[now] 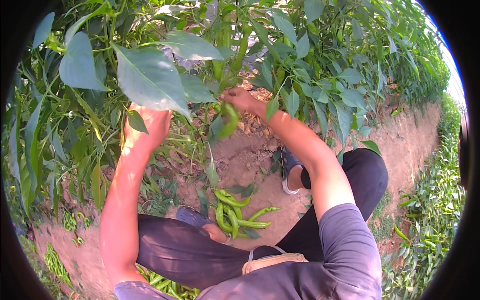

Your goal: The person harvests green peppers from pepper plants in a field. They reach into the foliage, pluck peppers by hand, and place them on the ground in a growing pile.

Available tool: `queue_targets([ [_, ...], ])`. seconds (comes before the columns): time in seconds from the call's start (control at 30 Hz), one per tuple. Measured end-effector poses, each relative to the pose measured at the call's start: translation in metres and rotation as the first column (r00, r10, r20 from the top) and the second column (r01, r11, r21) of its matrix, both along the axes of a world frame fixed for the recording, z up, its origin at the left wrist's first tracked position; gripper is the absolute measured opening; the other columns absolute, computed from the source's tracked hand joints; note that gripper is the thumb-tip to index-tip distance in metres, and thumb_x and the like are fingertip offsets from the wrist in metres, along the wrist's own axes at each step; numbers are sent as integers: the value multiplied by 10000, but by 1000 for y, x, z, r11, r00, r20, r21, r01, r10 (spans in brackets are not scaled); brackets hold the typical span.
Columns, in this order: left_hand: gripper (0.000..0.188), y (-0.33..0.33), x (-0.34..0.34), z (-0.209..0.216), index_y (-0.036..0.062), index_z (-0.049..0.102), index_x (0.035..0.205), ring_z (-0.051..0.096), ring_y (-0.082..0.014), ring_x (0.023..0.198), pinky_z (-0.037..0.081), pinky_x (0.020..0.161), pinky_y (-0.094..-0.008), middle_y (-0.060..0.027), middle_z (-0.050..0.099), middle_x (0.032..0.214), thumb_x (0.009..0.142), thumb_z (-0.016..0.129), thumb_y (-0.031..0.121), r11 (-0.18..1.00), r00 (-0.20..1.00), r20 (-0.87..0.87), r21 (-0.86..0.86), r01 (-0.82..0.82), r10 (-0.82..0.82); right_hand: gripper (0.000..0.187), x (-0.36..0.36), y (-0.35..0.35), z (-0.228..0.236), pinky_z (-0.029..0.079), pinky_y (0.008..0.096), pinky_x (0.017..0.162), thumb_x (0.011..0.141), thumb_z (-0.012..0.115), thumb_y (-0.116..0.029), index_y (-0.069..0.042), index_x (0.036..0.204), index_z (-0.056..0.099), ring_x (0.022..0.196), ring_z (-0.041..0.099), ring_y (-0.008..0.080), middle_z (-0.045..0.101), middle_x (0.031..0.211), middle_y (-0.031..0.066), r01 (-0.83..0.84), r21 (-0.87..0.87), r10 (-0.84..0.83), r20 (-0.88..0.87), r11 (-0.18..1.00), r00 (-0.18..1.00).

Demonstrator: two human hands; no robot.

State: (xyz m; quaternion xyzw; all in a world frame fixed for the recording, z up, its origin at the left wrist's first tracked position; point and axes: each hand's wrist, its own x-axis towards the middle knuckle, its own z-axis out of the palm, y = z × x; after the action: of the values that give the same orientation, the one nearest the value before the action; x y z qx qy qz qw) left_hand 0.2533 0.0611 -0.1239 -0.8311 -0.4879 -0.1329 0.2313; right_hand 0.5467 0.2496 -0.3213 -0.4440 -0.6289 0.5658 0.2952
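Observation:
My right hand reaches in among the pepper plants with its fingers closed. A curved green chili pepper hangs directly under those fingers, which seem to pinch its upper end. My left hand is up in the foliage to the left, its fingers hidden behind a large leaf. More long green peppers hang on the plants above my right hand. On the soil between my legs lies a small pile of picked green peppers.
Dense pepper plants stretch across the far side. More picked peppers lie by my left thigh, and another heap rests at the far left. Bare soil runs along the right, beside a strip of low greenery. My legs are folded close.

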Motion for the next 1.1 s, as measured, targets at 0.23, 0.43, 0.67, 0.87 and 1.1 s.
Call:
queue_targets([
  [0.23, 154, -2, 5, 8, 14, 751, 971, 622, -381, 1372, 390, 1293, -516, -182, 743, 1158, 922, 761, 160, 999, 995, -99, 50, 4, 1, 244, -18, 0, 51, 561, 434, 612, 1023, 675, -248, -21, 936, 686, 683, 624, 183, 638, 805, 50, 88, -343, -53, 109, 935, 993],
  [0.43, 198, 0, -4, -1, 24, 783, 1011, 630, -343, 1370, 364, 1312, -483, -176, 766, 1132, 942, 749, 207, 998, 992, -128, 56, -4, 11, 233, -6, 12, 40, 509, 415, 555, 1033, 678, -249, -31, 1076, 751, 542, 552, 197, 580, 695, 59, -87, -276, 224, 518, 957, 826],
  [0.67, 191, 3, -9, -2, 12, 771, 998, 615, -351, 1405, 357, 1320, -468, -188, 765, 1169, 925, 751, 188, 1000, 999, -40, -2, -21, 21, 364, 15, -89, -19, 609, 423, 738, 1019, 703, -144, -76, 1370, 773, 830, 732, 214, 801, 1221, 157, -263, -602, 523, 308, 754, 795],
  [0.87, 185, 5, -9, -2, 6, 775, 1008, 615, -353, 1402, 382, 1304, -486, -185, 765, 1166, 933, 760, 175, 1000, 1000, -3, -2, -8, 8, 458, -2, -36, -91, 650, 348, 771, 994, 696, -97, -26, 1446, 684, 844, 762, 254, 802, 1120, 100, -16, 135, -66, 582, 991, 811],
  [1.1, 210, 2, 0, 3, 7, 775, 1058, 627, -369, 1372, 413, 1264, -491, -168, 760, 1233, 915, 765, 161, 998, 998, -23, -27, -60, 59, 428, -54, 51, -81, 603, 404, 646, 1003, 756, -346, -26, 1288, 762, 745, 726, 231, 772, 954, 149, 213, -104, -181, 255, 972, 950],
])
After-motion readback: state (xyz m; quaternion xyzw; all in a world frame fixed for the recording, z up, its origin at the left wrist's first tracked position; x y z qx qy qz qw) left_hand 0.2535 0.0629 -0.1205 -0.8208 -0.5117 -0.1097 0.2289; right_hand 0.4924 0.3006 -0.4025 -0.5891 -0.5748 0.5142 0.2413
